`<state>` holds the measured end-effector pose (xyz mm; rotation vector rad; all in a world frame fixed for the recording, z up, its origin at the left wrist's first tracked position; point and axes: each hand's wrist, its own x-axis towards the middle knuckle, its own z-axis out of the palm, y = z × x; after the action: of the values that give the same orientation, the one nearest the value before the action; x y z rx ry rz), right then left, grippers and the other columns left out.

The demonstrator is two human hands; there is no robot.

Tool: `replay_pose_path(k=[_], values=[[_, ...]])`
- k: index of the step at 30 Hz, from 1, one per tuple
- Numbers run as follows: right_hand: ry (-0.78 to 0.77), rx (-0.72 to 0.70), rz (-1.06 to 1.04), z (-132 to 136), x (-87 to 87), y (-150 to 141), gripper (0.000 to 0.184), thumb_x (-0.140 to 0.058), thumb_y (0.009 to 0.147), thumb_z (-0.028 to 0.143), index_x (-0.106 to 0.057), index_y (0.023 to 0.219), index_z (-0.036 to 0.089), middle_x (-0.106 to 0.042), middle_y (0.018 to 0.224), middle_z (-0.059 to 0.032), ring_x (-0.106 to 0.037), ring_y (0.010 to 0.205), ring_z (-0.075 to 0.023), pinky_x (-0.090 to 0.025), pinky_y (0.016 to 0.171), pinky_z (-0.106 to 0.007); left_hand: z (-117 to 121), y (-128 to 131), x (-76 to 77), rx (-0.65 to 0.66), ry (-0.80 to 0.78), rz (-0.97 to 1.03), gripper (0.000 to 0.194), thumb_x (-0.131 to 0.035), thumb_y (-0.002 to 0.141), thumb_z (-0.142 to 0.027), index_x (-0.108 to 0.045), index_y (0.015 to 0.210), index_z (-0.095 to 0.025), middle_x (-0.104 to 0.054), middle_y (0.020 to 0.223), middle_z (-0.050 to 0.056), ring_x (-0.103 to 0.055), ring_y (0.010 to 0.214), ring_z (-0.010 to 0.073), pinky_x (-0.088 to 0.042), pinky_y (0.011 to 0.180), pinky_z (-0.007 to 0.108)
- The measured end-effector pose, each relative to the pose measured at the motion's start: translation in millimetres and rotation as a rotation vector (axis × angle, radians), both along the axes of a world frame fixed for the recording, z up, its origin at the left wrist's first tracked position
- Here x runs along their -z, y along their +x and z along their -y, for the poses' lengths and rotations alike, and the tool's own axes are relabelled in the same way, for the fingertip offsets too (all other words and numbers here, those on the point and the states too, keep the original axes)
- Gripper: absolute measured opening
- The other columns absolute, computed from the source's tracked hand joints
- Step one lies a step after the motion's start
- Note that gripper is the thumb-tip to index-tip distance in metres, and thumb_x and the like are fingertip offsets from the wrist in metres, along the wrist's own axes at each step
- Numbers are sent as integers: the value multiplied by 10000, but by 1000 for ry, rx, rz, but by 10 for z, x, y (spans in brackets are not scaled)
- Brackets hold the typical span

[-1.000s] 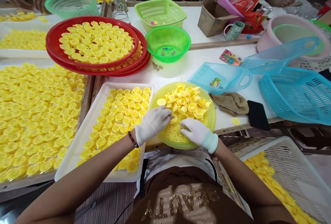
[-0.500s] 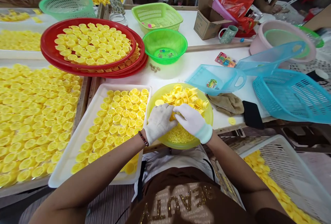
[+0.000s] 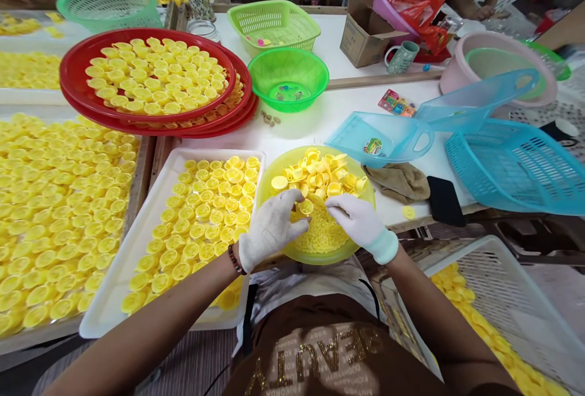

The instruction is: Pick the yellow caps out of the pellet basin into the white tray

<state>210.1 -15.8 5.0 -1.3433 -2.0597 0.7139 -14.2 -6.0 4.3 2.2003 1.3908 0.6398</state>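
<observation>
White tray [image 3: 106, 293] of filled yellow cups sits beside the left forearm, edge just by the basin; probably there to keep set-down reach short. Slatted crate [image 3: 512, 274] on the right is lower, clear of the elbow's working area.

Yellow basin [image 3: 322, 257] is square in front of the body. Loose pellets [image 3: 322, 239] lie on the near side, heap of cups [image 3: 315, 170] on the far side; likely so both stocks are in reach and the wall catches drops.

Left hand [image 3: 274, 225]: thumb and index spread about one cup's width, apparently pinching a small cup [image 3: 306, 206] at the tips, mouth up, over the pellets. Upright presumably so contents stay in.

Right hand [image 3: 359, 222]: fingertips bunched near that cup, on its right, small gap. Can't tell if they have a piece.

Beyond: brown cloth [image 3: 402, 183] and blue scoop [image 3: 347, 131], off to the right, out of the hands' way. Stacked red trays [image 3: 68, 82] farther left, likely piled to save table space.
</observation>
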Motion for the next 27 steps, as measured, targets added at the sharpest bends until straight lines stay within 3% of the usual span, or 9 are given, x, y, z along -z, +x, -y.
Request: replay_pose_path(k=[6,13,21,27], values=[[-57,-69,87,52,89,-52,181,-509,956,198,-688,988,202,-729,969,-65,-675,930,-211,-522,868,-355,122,-60,-94,34,-91,218,359,-689,830,-295,-560,1149,-193,-701,1045,60,-682,938,196,-553,859,355],[-170,-278,334,59,192,-162,146,-574,910,143,-684,1006,158,-695,968,-93,-645,925,-230,-507,866,-380,144,-138,-54,7,-84,166,342,-685,844,-287,-606,1155,-169,-700,1117,92,-671,985,224,-543,918,407],[83,-124,-83,45,-173,-256,62,-597,935,192,-659,939,195,-689,916,-39,-633,868,-173,-502,817,-304,168,-66,-70,40,-132,100,293,-678,834,-261,-637,1112,-178,-708,1045,65,-676,941,219,-544,882,384],[111,-81,-101,19,-209,-241,108,-572,940,172,-670,971,207,-712,944,-37,-656,896,-175,-511,838,-307,213,-53,-80,14,-138,147,366,-700,829,-288,-621,1170,-181,-709,1081,61,-680,950,207,-546,886,369]])
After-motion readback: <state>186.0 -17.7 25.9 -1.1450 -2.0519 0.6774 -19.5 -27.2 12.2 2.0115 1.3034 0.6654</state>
